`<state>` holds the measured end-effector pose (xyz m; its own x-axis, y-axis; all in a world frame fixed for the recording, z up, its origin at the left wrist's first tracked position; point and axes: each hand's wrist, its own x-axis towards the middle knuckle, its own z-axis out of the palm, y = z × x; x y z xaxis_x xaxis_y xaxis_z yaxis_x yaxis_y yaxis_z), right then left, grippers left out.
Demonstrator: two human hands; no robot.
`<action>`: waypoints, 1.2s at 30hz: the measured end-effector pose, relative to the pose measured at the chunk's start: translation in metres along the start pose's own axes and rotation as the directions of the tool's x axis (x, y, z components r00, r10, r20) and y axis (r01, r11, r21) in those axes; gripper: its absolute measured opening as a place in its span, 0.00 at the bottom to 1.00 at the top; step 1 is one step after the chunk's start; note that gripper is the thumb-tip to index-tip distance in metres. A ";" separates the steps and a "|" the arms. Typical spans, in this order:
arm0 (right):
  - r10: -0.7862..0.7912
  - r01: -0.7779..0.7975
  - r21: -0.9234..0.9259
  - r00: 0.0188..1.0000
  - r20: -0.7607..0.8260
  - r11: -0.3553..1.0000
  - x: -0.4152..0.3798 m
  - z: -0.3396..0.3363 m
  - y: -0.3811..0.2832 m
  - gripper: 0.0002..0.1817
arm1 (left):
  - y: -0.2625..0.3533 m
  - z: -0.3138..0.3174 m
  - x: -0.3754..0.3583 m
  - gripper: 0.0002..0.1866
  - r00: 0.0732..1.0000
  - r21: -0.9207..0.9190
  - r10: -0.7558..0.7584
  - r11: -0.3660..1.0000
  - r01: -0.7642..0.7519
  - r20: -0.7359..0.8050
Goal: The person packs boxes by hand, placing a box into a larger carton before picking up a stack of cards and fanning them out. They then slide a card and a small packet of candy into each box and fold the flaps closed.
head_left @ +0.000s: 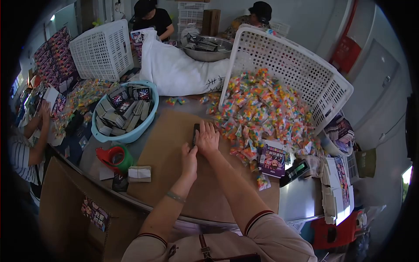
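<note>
One dark block [196,129] over the cardboard [161,148], just left of the right hand [207,139], far of the left hand [189,162] | right fingers stretched out, left ones curled at its near end, pinch can't be told | blue basin [126,138] left, bright packets [267,107] heaped right!

Shirt [279,242]: pale, dusty pink-beige, short-sleeved, loose cut. Left cuff [152,236] and right cuff [258,219] banded in dark and reddish stripes with a light line between. Bangle [176,197] on left forearm, dull grey-green, narrow, rounded. Left hand [189,162] and right hand [207,139] bare. Strap [204,244] down chest, slim, dark brown, fitting at its lower part. Small dark mark [173,250] on shirt, left side; detail unreadable.
</note>
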<state>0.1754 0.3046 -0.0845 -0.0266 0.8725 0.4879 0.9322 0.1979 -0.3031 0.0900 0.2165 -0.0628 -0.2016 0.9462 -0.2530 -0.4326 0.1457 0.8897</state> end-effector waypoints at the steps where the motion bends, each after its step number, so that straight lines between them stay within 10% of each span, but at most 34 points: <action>1: 0.002 -0.002 0.006 1.000 -0.004 1.000 0.001 -0.002 -0.002 0.25 | -0.009 -0.008 0.000 0.28 0.997 0.031 0.064 0.997 -0.065 0.040; 11: 0.023 -0.018 -0.028 0.972 0.232 0.999 -0.004 -0.009 0.000 0.29 | -0.026 -0.022 -0.021 0.24 0.907 0.163 0.308 0.917 -0.364 0.288; 13: 0.029 -0.017 -0.045 0.959 0.281 0.999 0.000 -0.019 -0.002 0.29 | -0.032 -0.020 -0.016 0.25 0.747 0.427 0.554 0.613 -0.665 0.367; 15: 0.106 -0.072 -0.086 0.856 0.505 0.994 0.013 -0.029 -0.004 0.29 | -0.033 -0.017 -0.020 0.26 0.753 0.553 0.539 0.521 -0.650 0.378; 22: 0.047 -0.054 -0.003 0.838 0.543 0.999 0.043 -0.011 0.021 0.33 | -0.026 -0.006 -0.035 0.32 0.713 0.775 0.388 -0.006 -0.632 0.585; 36: 0.065 -0.015 -0.089 0.804 0.591 0.996 0.014 -0.020 0.023 0.39 | -0.026 -0.001 -0.038 0.29 0.723 0.801 0.405 -0.040 -0.598 0.560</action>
<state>0.2039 0.3120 -0.0683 -0.1742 0.9785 -0.1107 0.9608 0.1443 -0.2366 0.1077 0.1760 -0.0763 0.1710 0.9049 0.3897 0.8413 -0.3400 0.4202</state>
